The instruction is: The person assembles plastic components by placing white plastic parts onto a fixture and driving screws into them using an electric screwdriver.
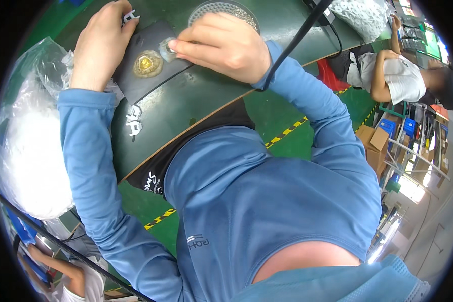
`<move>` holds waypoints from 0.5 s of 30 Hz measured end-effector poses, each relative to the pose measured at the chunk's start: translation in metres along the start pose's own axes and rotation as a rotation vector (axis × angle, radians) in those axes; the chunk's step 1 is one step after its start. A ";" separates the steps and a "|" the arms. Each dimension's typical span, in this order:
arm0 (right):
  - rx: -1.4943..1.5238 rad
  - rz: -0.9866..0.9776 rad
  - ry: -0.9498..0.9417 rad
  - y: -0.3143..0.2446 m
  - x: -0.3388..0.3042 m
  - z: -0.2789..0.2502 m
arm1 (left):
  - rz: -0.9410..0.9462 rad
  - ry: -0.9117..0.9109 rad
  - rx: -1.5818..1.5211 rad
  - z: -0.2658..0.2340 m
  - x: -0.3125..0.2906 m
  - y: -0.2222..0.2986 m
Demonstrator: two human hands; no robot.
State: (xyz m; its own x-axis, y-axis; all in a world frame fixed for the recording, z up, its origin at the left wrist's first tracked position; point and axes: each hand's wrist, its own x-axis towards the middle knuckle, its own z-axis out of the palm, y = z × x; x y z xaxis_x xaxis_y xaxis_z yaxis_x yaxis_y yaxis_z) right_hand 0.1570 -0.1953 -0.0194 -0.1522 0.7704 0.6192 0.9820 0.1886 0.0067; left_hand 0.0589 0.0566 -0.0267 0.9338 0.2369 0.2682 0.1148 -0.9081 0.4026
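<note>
My left hand (pixel 99 46) is closed, and a small white plastic part (pixel 130 16) pokes out from between its thumb and fingers. Over a dark grey mat (pixel 138 89), my right hand (pixel 227 46) pinches a small translucent, pale bluish round piece (pixel 166 50) between thumb and fingertips. Just left of that piece, a round, yellowish translucent lump (pixel 147 64) with a brighter yellow middle lies on the mat. Several small white plastic parts (pixel 134 121) lie loose on the green table, nearer to me than the mat.
A round grey dish (pixel 236 10) of small metal pieces stands beyond my right hand. Clear plastic bags of white material (pixel 35 146) bulge at the left; another bag (pixel 361 17) sits far right. A black cable (pixel 294 45) crosses above my right sleeve. Other people are at both sides.
</note>
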 end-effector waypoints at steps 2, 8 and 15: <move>0.066 0.020 0.002 0.003 0.005 0.001 | -0.002 -0.003 0.008 -0.005 0.001 0.005; 0.208 0.067 0.019 0.003 0.013 0.008 | -0.113 0.153 -0.243 -0.021 -0.013 0.015; 0.266 0.126 -0.046 0.005 0.004 0.003 | -0.144 0.318 -0.524 -0.023 -0.042 0.048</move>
State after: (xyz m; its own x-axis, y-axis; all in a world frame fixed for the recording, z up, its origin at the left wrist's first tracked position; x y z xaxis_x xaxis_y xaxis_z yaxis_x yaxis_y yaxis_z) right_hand 0.1606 -0.1894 -0.0193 -0.0420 0.8237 0.5655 0.9307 0.2381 -0.2778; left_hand 0.0171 0.0115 0.0015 0.7655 0.5084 0.3943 -0.0249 -0.5891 0.8077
